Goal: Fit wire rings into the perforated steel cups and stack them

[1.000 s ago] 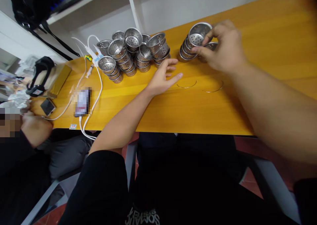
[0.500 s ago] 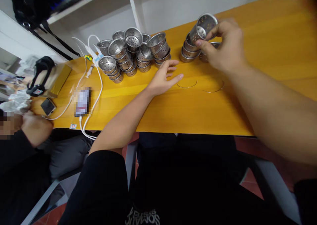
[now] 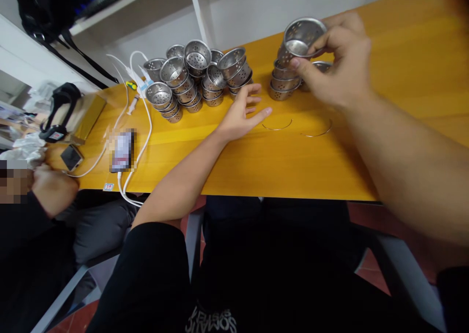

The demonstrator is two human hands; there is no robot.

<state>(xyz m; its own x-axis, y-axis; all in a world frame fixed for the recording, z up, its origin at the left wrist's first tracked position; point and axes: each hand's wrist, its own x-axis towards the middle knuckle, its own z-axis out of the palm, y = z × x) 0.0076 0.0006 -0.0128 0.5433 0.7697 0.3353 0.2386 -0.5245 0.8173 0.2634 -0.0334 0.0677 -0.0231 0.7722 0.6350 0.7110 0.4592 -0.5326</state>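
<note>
My right hand (image 3: 339, 62) grips a perforated metal cup (image 3: 298, 40) by its near side, thumb outside and fingers at the rim. The cup sits at the top of a short stack of similar cups (image 3: 284, 86); I cannot tell whether it rests fully in them. Partly behind my right hand is another perforated cup (image 3: 322, 67). My left hand (image 3: 244, 111) is open on the table, fingers spread and holding nothing. Just beyond its fingertips stands a group of stacked perforated cups (image 3: 186, 76). Two thin curved wires (image 3: 278, 128) lie between and below my hands.
Left on the wooden table (image 3: 234, 172) are a phone (image 3: 122, 150) with white cables (image 3: 149, 123), a syringe (image 3: 133, 104), a small dark device (image 3: 71, 157) and a box (image 3: 88, 120) with a black headset (image 3: 60, 111). Another person's arm (image 3: 54, 189) rests at far left. A white shelf (image 3: 200, 15) stands behind.
My right hand has shifted slightly right, and the held cup has gone from tilted to more upright over the stack. The stack below has moved a little. My left hand has barely moved.
</note>
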